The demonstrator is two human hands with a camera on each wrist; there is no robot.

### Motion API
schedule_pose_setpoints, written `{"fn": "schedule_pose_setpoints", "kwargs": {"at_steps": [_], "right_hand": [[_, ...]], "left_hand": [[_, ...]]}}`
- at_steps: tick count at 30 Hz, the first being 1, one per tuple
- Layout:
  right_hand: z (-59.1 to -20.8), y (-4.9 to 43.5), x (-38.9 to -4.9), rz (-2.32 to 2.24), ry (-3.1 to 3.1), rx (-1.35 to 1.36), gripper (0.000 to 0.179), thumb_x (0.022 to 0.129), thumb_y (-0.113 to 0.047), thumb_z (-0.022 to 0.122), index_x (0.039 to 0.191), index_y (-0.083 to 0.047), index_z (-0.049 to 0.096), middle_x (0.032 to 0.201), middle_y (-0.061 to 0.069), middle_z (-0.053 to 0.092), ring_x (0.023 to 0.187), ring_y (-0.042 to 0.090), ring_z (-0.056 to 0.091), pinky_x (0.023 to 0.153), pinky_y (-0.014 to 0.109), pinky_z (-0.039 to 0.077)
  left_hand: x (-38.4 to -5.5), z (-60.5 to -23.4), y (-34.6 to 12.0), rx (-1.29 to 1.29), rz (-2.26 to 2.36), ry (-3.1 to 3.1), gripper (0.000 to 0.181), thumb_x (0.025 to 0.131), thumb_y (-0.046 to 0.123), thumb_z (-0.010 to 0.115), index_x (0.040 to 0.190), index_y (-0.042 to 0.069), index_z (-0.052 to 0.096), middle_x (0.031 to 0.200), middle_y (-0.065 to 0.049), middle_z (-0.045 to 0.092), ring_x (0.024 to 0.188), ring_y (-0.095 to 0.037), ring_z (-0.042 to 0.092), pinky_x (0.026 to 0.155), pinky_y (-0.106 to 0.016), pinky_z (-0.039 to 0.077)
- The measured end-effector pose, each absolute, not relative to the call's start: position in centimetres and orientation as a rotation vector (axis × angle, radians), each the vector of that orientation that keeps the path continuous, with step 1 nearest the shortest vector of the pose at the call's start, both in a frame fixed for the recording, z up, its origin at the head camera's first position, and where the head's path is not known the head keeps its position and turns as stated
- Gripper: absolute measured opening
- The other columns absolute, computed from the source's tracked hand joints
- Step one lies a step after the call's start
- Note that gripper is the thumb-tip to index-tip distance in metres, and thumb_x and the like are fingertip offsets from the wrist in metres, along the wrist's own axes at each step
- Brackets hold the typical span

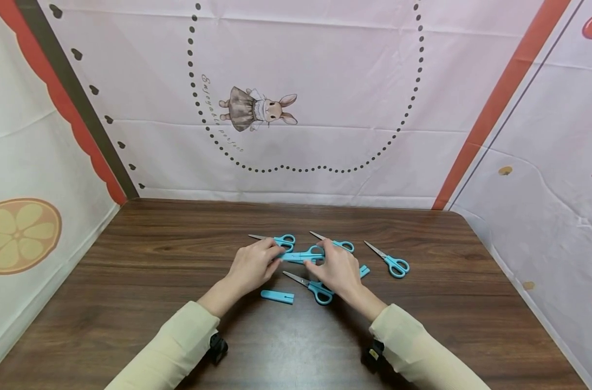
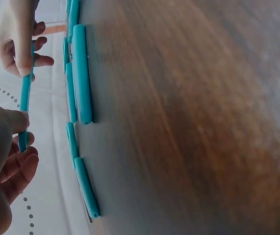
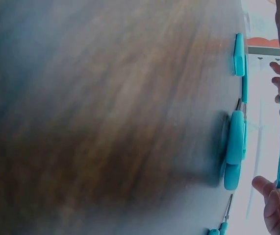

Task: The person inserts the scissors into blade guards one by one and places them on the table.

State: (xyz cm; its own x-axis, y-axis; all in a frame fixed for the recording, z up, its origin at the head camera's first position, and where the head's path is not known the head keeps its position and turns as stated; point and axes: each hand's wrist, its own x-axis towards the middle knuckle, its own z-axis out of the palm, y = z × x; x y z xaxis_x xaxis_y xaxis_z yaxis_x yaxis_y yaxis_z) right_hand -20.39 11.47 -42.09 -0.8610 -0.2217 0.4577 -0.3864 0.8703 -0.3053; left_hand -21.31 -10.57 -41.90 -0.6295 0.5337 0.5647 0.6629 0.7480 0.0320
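Watching from afar, I saw the left hand (image 1: 253, 265) pinch the capped scissors (image 1: 297, 256) at one end and the right hand (image 1: 338, 270) grip the other, raised over the table (image 1: 130, 303) where other scissors (image 1: 397, 267) and a loose cap (image 1: 277, 297) lay

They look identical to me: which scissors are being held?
The scissors raised between the left hand and right hand; the other four lie on the table.

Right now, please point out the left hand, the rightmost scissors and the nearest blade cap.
Left hand (image 1: 251, 266), head view: back of hand.
Rightmost scissors (image 1: 390, 261), head view: handle, near blades.
Nearest blade cap (image 1: 277, 296), head view: its middle.
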Motion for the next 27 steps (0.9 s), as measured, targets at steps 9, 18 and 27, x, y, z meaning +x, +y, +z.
{"fn": "schedule_pose_setpoints", "kwargs": {"at_steps": [9,18,27], "right_hand": [[-42.0,11.3,-20.4,0.543,-2.622,0.441,0.047,0.077,-0.044,0.071,0.108,-0.012,0.059,0.052,-0.010,0.046,0.034,0.004,0.028,0.032,0.021,0.023],[-41.9,10.8,-20.2,0.504,-2.660,0.502,0.050,0.078,-0.047,0.068,0.111,-0.012,0.058,0.054,-0.011,0.044,0.036,0.003,0.029,0.032,0.019,0.021],[-41.1,11.2,-19.9,0.472,-2.680,0.621,0.053,0.077,-0.049,0.069,0.112,-0.012,0.058,0.055,-0.011,0.041,0.039,0.002,0.031,0.033,0.018,0.022]], "left_hand": [[-21.6,-41.5,-10.9,-0.939,-0.313,-2.399,0.016,0.080,0.020,0.072,0.095,0.016,0.071,0.083,0.004,0.059,0.060,-0.006,0.051,0.044,-0.020,0.037],[-21.4,-41.2,-12.0,-0.977,-0.276,-2.422,0.018,0.078,0.021,0.074,0.094,0.016,0.070,0.086,0.005,0.059,0.063,-0.005,0.055,0.047,-0.020,0.041],[-20.8,-40.8,-12.9,-1.066,-0.307,-2.445,0.017,0.079,0.021,0.073,0.095,0.016,0.069,0.082,0.006,0.057,0.059,-0.003,0.051,0.048,-0.018,0.040]]}}
